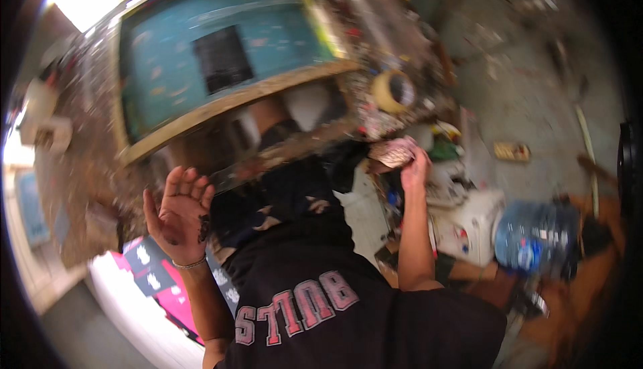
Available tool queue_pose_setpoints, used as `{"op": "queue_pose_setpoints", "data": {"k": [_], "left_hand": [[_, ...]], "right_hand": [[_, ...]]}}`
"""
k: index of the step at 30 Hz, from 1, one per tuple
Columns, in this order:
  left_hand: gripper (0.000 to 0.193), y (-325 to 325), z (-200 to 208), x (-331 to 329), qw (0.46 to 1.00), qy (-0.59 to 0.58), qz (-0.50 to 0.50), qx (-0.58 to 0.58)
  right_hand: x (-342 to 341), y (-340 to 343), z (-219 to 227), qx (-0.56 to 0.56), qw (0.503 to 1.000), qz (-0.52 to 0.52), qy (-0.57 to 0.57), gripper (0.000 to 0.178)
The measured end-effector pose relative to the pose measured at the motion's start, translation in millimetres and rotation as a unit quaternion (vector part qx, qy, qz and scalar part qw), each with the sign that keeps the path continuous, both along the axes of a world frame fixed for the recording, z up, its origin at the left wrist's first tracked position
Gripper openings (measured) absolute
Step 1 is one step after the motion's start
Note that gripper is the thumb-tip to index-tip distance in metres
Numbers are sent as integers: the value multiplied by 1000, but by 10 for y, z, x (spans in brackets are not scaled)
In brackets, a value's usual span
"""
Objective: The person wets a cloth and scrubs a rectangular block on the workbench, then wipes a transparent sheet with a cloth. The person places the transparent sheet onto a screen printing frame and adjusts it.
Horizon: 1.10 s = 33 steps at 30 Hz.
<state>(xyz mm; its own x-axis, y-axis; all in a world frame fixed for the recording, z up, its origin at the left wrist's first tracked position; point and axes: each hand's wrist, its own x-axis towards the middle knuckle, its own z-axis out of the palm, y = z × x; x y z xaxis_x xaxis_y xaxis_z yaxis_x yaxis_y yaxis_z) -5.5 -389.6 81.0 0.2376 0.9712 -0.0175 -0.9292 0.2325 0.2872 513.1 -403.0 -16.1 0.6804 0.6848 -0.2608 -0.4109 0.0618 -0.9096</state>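
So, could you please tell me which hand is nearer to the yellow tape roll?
Right. The right hand, holding a crumpled pinkish wad, is below the yellow tape roll in the picture; the left hand, open, is farther off to its lower left.

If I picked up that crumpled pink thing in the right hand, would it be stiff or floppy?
The crumpled pink-and-brown wad would probably be floppy, because it looks creased and bunched. It's likely light, since the right hand alone holds it up. It might not roll well, as its outline looks uneven. Blur hides its exact material.
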Motion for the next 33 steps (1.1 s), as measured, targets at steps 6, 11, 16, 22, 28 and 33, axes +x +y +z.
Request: {"op": "queue_pose_setpoints", "data": {"k": [6, 11, 16, 22, 28, 33], "left_hand": [[73, 477, 191, 1421, 960, 115, -256, -10], [80, 390, -64, 2054, 924, 110, -352, -100], [77, 454, -250, 1805, 935, -191, -283, -92], [37, 299, -339, 850, 970, 6, 15, -244], [41, 189, -544, 342, 976, -77, 70, -191], [32, 35, -680, 467, 970, -233, 67, 21]], "right_hand": [[-789, -289, 1442, 41, 994, 91, 47, 17], [-1357, 146, 1759, 126, 972, 183, 74, 25], [-2182, 343, 1373, 34, 743, 343, -574, 22], [-2862, 304, 1338, 250, 518, 492, -653, 31], [-3203, 449, 1198, 289, 674, 540, -413, 49], [-3729, 454, 1025, 291, 686, 568, -349, 65]]}}
